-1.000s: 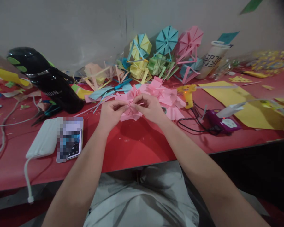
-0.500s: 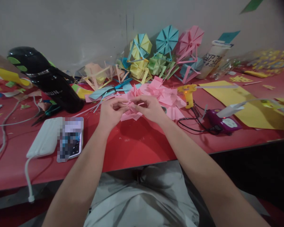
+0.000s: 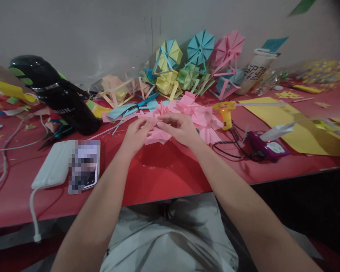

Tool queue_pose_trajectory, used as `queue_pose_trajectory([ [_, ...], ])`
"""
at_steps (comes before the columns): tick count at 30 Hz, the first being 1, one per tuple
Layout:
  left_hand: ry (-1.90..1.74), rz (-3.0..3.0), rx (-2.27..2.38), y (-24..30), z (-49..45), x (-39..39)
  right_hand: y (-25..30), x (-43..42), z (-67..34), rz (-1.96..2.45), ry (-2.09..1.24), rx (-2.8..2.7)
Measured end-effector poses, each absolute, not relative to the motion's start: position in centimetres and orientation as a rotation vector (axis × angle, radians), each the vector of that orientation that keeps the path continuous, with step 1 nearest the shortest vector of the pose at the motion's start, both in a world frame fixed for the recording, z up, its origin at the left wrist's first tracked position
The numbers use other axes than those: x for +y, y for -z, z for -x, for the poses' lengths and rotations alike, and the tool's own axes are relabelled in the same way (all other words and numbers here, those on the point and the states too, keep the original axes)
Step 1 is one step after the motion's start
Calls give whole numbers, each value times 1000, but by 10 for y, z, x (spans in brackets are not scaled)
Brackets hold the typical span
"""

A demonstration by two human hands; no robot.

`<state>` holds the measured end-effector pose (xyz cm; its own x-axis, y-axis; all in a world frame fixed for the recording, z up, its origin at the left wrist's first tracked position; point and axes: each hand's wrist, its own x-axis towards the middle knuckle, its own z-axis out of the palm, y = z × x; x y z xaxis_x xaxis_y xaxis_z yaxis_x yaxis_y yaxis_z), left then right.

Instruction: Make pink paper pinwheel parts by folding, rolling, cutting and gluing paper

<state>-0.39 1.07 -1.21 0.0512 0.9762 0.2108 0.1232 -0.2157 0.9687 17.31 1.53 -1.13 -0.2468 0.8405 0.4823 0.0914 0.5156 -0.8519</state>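
Observation:
Both of my hands meet over a pink folded paper piece [image 3: 158, 135] on the red table [image 3: 164, 173]. My left hand [image 3: 136, 134] pinches its left side with the fingers curled. My right hand [image 3: 180, 129] grips its top and right side, thumb and fingers pressed on the paper. More pink folded paper flowers [image 3: 197, 113] lie just behind my hands. A yellow glue gun [image 3: 225, 112] rests to the right of them, its cable running along the table.
Paper pinwheels [image 3: 200, 48] in yellow, blue, green and pink lean on the wall. A black helmet-like object [image 3: 58, 96] sits at left, with a white power bank [image 3: 53, 166] and a phone [image 3: 83, 166] near the front edge. Yellow sheets [image 3: 291, 121] and a purple device [image 3: 268, 147] lie right.
My hands have shifted slightly on the pink piece, the fingers pressing closer together at its top. Everything else stays where it was.

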Motion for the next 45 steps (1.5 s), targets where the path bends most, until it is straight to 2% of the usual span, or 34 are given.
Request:
queue_pose_trajectory([
  [6, -1424, -1478, 1163, 12, 8, 11, 16, 19, -174, 837, -929, -1662],
  [18, -1463, -1632, 1163, 10, 9, 10, 18, 22, -172, 836, -1138, -1592],
  [30, -1414, -1806, 1160, 3, 5, 3, 14, 20, -176, 886, -1006, -1764],
  [37, -1420, -1556, 1120, 5, 6, 3, 13, 20, -174, 855, -1147, -1579],
  [45, -1317, -1422, 1103, 7, 10, 8, 8, 17, -176, 886, -990, -1808],
])
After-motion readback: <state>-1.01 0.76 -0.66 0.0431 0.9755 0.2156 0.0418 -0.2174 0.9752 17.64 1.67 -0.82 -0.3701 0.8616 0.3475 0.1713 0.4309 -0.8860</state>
